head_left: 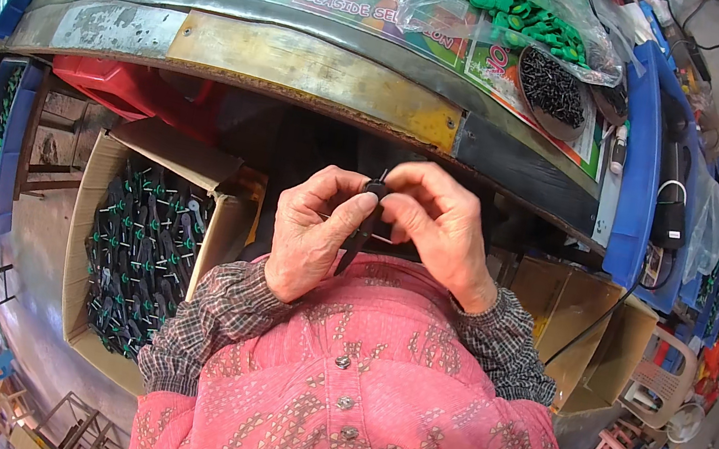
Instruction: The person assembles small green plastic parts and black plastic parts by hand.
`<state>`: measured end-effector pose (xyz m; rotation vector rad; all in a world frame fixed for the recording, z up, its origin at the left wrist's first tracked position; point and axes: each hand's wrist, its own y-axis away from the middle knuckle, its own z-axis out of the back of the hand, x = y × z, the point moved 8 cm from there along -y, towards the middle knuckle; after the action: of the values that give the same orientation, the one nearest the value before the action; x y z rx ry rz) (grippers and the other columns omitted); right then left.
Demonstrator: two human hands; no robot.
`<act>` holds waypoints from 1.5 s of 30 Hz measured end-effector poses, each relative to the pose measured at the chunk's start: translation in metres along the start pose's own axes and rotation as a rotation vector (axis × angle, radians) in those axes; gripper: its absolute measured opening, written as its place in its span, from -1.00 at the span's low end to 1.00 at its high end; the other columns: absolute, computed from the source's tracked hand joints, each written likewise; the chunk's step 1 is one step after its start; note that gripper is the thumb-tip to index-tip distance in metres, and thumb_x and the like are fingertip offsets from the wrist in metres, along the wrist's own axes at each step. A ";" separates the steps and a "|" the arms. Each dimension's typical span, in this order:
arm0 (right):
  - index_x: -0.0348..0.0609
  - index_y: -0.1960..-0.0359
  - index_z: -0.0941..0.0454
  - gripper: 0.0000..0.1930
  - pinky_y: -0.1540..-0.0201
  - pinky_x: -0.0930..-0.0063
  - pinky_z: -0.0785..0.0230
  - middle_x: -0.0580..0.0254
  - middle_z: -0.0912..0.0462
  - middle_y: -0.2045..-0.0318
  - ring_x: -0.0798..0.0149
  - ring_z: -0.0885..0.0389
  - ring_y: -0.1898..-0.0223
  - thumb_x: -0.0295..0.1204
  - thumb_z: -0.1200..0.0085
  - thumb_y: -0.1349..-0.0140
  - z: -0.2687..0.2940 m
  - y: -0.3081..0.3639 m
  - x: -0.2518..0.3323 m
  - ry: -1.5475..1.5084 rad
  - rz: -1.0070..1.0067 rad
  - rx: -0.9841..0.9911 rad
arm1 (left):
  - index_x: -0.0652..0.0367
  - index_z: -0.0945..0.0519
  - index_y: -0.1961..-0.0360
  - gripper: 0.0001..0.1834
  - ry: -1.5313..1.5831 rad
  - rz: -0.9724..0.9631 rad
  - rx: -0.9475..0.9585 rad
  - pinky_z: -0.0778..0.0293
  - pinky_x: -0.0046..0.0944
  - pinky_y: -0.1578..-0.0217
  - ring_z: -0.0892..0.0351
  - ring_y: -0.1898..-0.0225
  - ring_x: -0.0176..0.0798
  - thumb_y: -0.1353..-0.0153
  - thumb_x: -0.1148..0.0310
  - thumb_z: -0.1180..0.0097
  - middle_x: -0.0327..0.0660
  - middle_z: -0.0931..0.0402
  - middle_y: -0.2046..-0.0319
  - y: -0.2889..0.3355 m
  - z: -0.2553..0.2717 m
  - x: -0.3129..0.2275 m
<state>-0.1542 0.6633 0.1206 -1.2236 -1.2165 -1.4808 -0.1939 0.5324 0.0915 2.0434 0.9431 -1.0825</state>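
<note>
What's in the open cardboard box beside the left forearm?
The cardboard box holds a jumbled heap of black and green parts. Only the top layer shows; whatever lies beneath, down to the bottom, is covered.

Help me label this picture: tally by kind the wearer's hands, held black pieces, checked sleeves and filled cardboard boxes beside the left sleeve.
Left hand and right hand: 2
Black piece, held: 1
Checked sleeves: 2
Filled cardboard box: 1
Total: 6
</note>
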 end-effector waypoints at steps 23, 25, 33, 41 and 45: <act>-0.30 0.35 -0.52 -0.91 0.57 0.62 -0.37 0.33 -0.54 0.53 0.57 -0.47 0.59 -0.52 -0.14 -0.22 0.003 -0.013 0.026 0.140 0.093 0.171 | 0.28 -0.55 0.27 -0.92 -0.420 -0.118 0.055 -0.30 -0.58 0.42 -0.34 0.43 -0.62 -0.29 0.48 -0.10 -0.43 -0.46 0.47 0.000 -0.009 -0.014; -0.31 0.37 -0.52 -0.91 0.59 0.61 -0.36 0.33 -0.53 0.53 0.57 -0.46 0.59 -0.53 -0.14 -0.21 0.004 -0.012 0.028 0.123 0.086 0.143 | 0.29 -0.54 0.22 -0.90 -0.315 -0.083 0.082 -0.29 -0.58 0.46 -0.35 0.48 -0.62 -0.29 0.48 -0.10 -0.40 -0.48 0.49 0.000 -0.012 -0.015; -0.31 0.33 -0.55 -0.93 0.56 0.67 -0.34 0.37 -0.55 0.50 0.59 -0.48 0.58 -0.56 -0.14 -0.21 0.006 -0.013 0.038 0.160 0.165 0.054 | 0.34 -0.56 0.21 -0.88 -0.169 -0.025 0.084 -0.36 -0.55 0.39 -0.39 0.42 -0.59 -0.25 0.53 -0.13 -0.38 -0.51 0.43 -0.005 -0.011 -0.016; -0.28 0.37 -0.61 -0.89 0.38 0.40 -0.36 0.14 -0.57 0.47 0.21 -0.55 0.46 -0.47 -0.15 -0.15 0.065 -0.061 0.125 0.900 0.611 -0.194 | 0.33 -0.59 0.25 -0.90 -0.258 -0.051 0.069 -0.33 -0.54 0.41 -0.36 0.44 -0.60 -0.22 0.55 -0.15 -0.41 -0.47 0.47 -0.009 -0.010 -0.023; -0.21 0.40 -0.62 -0.89 0.26 0.26 -0.41 0.18 -0.56 0.42 0.10 -0.55 0.28 -0.43 -0.18 -0.09 0.090 -0.106 0.130 1.194 0.674 -0.328 | 0.28 -0.58 0.26 -0.89 -0.258 -0.103 0.079 -0.15 -0.58 0.59 -0.27 0.61 -0.64 -0.25 0.46 -0.14 -0.42 -0.46 0.57 -0.012 -0.008 -0.023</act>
<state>-0.2636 0.7671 0.2359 -0.5835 0.2258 -1.4744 -0.2101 0.5382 0.1125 1.8750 0.8924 -1.4202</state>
